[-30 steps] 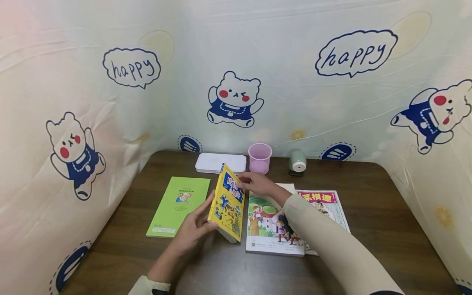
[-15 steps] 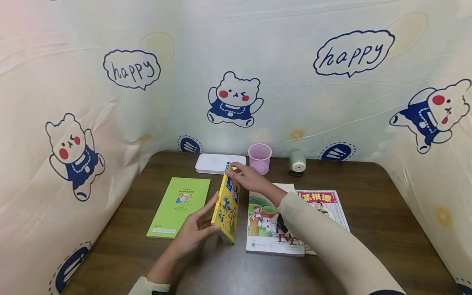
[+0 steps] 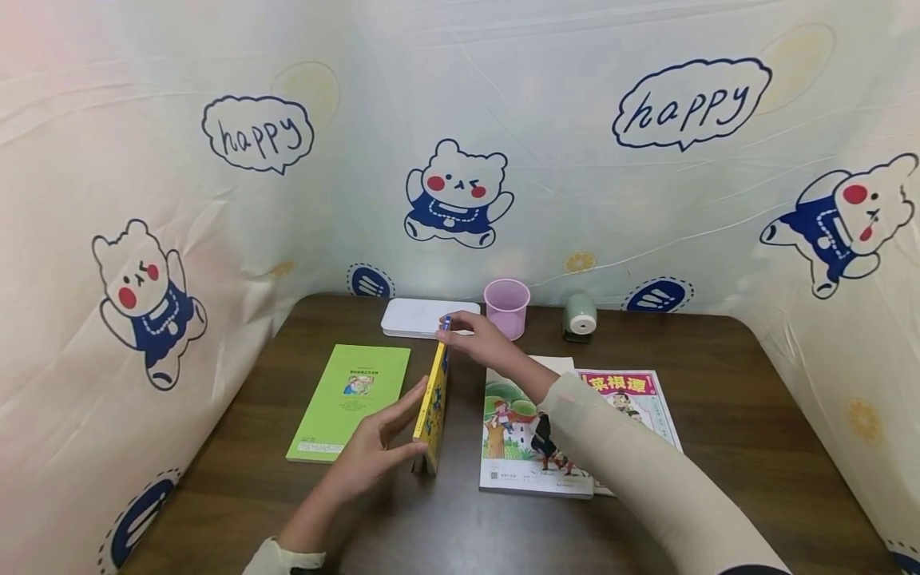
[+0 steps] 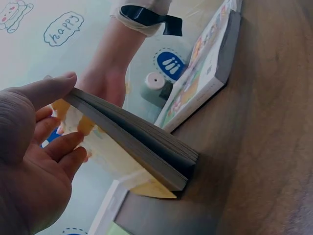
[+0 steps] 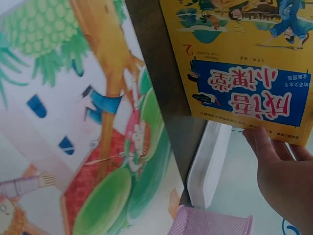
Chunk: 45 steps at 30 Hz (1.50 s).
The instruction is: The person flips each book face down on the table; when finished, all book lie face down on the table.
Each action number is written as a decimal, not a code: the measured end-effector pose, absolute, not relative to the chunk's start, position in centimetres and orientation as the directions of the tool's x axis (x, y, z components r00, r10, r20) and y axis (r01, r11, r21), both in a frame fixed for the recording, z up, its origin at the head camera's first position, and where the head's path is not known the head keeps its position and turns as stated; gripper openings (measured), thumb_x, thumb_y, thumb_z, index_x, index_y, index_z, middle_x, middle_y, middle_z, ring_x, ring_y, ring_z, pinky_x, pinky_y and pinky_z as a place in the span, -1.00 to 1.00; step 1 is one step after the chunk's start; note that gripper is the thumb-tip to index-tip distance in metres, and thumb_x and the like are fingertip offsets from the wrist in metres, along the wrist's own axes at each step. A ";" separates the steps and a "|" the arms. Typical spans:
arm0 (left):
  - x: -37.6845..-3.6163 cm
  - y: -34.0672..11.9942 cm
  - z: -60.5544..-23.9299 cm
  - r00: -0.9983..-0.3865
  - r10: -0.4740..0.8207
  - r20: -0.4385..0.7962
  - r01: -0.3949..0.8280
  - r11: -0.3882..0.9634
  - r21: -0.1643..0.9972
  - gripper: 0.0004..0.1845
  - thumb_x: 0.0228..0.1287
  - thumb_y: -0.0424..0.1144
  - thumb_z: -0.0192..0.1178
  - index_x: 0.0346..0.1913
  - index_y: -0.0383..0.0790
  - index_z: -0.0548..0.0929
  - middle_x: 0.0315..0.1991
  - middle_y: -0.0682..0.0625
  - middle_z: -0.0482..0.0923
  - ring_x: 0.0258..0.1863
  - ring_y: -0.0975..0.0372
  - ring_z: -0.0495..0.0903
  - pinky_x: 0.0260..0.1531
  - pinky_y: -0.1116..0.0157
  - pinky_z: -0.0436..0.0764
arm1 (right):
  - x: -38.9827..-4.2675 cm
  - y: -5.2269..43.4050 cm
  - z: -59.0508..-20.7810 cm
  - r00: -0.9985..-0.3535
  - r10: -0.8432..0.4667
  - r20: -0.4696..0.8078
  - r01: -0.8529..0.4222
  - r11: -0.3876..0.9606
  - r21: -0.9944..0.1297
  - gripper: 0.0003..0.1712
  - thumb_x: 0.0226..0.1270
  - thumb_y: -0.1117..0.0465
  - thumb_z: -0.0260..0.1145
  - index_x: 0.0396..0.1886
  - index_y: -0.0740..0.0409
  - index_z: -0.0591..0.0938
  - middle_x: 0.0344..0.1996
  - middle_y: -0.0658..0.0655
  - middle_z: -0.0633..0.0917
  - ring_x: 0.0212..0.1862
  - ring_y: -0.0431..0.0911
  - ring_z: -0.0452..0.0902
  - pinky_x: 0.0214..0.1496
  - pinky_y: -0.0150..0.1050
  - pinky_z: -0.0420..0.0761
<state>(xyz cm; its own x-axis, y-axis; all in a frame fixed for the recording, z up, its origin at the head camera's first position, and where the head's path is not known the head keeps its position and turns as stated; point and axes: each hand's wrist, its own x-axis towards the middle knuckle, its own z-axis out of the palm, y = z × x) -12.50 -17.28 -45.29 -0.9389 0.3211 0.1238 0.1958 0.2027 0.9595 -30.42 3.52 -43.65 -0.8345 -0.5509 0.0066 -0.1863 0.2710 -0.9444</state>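
Observation:
A yellow paperback book (image 3: 433, 411) with a blue title panel stands on its long edge on the dark table, spine upward. At its near end my left hand (image 3: 368, 457) grips it, thumb on the right-hand cover and fingers along the other cover. My right hand (image 3: 487, 343) pinches the far upper corner. In the left wrist view the book's pages (image 4: 146, 142) part slightly at the lower end. The front cover (image 5: 254, 54) faces the right wrist camera, with the right-hand fingers at its top edge.
A green book (image 3: 352, 399) lies at left. To the right, a white illustrated book (image 3: 510, 471) partly covers a pink-titled book (image 3: 650, 399). Along the back stand a white flat case (image 3: 420, 316), a pink mesh cup (image 3: 507, 311) and a green sharpener-like device (image 3: 579, 315). A printed curtain surrounds the table.
The yellow book has turned from leaning, with its front cover showing, to nearly upright on edge. My right hand has shifted from the cover to the far upper corner.

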 end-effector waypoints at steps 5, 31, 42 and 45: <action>-12.5 -16.8 -46.0 -0.945 0.305 0.118 0.198 0.247 0.949 -0.06 0.27 -0.35 0.45 0.63 0.08 0.21 0.64 0.21 0.05 0.60 0.19 0.09 0.45 0.21 0.28 | -30.3 3.9 -43.9 -0.833 -0.553 -0.007 -0.146 0.233 -0.962 -0.36 0.50 -0.03 0.34 0.41 0.20 0.49 0.33 0.19 0.56 0.36 0.08 0.53 0.26 -0.10 0.64; -13.0 -14.8 -50.9 -0.958 0.286 0.004 0.156 0.511 0.846 0.04 0.13 -0.25 0.55 0.63 0.07 0.20 0.64 0.01 0.07 0.57 0.03 0.16 0.47 0.01 0.25 | -30.4 6.9 -45.8 -0.815 -0.580 0.019 -0.123 0.141 -0.982 -0.39 0.60 0.11 0.22 0.48 0.32 0.40 0.40 0.30 0.51 0.42 0.14 0.45 0.39 0.03 0.54; -12.7 -15.3 -50.7 -0.962 0.271 0.026 0.184 0.579 0.794 -0.06 0.12 -0.17 0.55 0.56 -0.10 0.33 0.62 -0.01 0.13 0.56 -0.05 0.19 0.48 -0.08 0.22 | -30.3 8.2 -46.7 -0.831 -0.554 -0.054 -0.042 0.160 -0.986 -0.37 0.50 0.06 0.35 0.48 0.09 0.46 0.36 0.18 0.56 0.39 0.09 0.48 0.42 0.18 0.46; -12.6 -15.3 -50.6 -0.967 0.255 0.014 0.169 0.599 0.782 -0.09 0.12 -0.20 0.55 0.54 -0.14 0.36 0.62 -0.02 0.13 0.56 -0.06 0.18 0.48 -0.09 0.22 | -30.5 8.5 -47.0 -0.832 -0.552 -0.059 -0.034 0.158 -0.987 -0.35 0.49 0.10 0.36 0.50 0.12 0.44 0.36 0.22 0.57 0.37 0.08 0.51 0.41 0.19 0.48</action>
<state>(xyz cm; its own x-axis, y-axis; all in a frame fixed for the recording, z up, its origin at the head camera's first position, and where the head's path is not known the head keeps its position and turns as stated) -12.62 -15.32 -50.57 -0.9668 0.2553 0.0136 0.1693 0.5992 0.7825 -30.46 8.46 -47.01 -0.8316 -0.5521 -0.0595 -0.0343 0.1580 -0.9868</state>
